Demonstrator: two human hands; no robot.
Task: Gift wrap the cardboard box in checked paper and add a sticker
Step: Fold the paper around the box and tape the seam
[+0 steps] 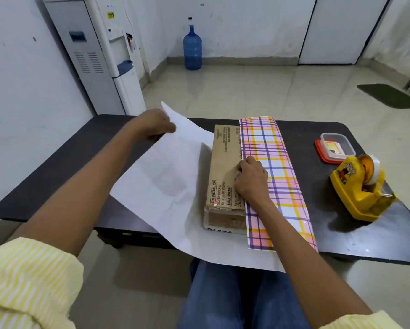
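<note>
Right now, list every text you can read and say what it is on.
"NOT FOR RETAIL SALE": top of the cardboard box.
"CONTAINS CAFFEINE": same box top.
Other box print, the yellow sticker on the water dispenser, the card in the plastic container: too small or blurred.

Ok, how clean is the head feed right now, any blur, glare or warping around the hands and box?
Head view: the wide-angle lens bows the table edges and the walls; the left hand and the lifted corner of the checked paper look slightly motion-blurred; the cardboard box print and the right hand are sharp; lighting is soft, with faint shadows beside the box and no harsh glare.
</note>
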